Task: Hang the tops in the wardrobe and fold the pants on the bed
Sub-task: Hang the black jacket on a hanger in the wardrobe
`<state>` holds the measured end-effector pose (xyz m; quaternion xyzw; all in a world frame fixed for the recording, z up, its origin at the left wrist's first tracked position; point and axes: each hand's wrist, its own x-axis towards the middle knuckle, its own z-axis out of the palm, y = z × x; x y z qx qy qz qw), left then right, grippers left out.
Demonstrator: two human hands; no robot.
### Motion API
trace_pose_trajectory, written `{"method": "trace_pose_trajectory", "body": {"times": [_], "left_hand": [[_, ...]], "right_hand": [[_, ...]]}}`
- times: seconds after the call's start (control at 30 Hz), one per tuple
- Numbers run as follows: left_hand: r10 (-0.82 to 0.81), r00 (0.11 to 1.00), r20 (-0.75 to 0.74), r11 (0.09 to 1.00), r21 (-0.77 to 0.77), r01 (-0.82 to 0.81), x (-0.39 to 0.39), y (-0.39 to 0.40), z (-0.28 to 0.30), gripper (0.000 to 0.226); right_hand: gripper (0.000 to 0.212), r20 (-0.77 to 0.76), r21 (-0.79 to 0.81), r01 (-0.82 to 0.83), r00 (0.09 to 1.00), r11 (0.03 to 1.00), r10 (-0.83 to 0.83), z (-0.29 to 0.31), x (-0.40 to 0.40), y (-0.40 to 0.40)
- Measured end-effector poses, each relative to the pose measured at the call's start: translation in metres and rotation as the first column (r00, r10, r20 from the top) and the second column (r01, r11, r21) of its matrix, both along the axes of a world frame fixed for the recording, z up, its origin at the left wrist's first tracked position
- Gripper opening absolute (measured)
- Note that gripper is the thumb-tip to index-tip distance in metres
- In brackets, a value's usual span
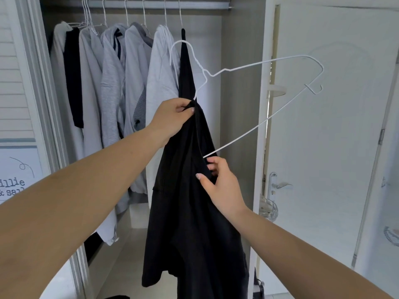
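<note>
Head view wardrobe [239, 87]: I see grey tops hanging behind my fingers.
Black top [194, 212]: hem cut off below.
Hanger [259, 63]: one end hidden inside it.
Left hand [172, 119]: pinches collar.
Right hand [220, 182]: pinches fabric.

You have two hands in view, the left [172, 117] and the right [218, 182], and one black top [190, 223] between them. One white wire hanger [254, 67] is off the rail [159, 4]. On that rail, count seven hanger hooks, one rail only. The hung tops: about five pale grey ones, two black. One door handle [280, 186] shows at right.
</note>
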<state>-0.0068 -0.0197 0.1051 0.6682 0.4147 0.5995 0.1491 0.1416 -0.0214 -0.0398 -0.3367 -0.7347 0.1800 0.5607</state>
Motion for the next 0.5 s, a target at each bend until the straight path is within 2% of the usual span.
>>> {"method": "trace_pose_trajectory", "body": {"times": [0.1,0.17,0.23,0.37,0.5], "left_hand": [[0.006,1.000,-0.028,1.000,0.019,-0.006,-0.004,-0.001,-0.002,0.020],[0.055,0.995,-0.088,0.997,0.059,-0.049,-0.013,-0.002,-0.004,0.018],[0.123,0.985,-0.121,0.989,0.097,-0.111,-0.028,-0.004,-0.009,0.016],[0.295,0.950,-0.106,0.953,0.099,-0.285,-0.059,0.000,-0.026,0.018],[0.288,0.955,0.075,0.958,-0.004,-0.288,-0.069,0.006,-0.039,0.012]], "right_hand": [[0.019,0.175,-0.107,-0.078,0.980,0.991,0.096,-0.006,-0.003,-0.001],[0.028,0.306,-0.198,-0.110,0.937,0.974,0.168,-0.008,0.003,-0.003],[0.040,0.476,-0.228,-0.092,0.858,0.969,0.193,-0.007,0.017,-0.004],[0.042,0.719,-0.103,-0.094,0.681,0.990,0.139,0.002,0.042,-0.009],[0.041,0.753,-0.065,-0.164,0.639,0.984,0.157,0.016,0.051,-0.018]]}}
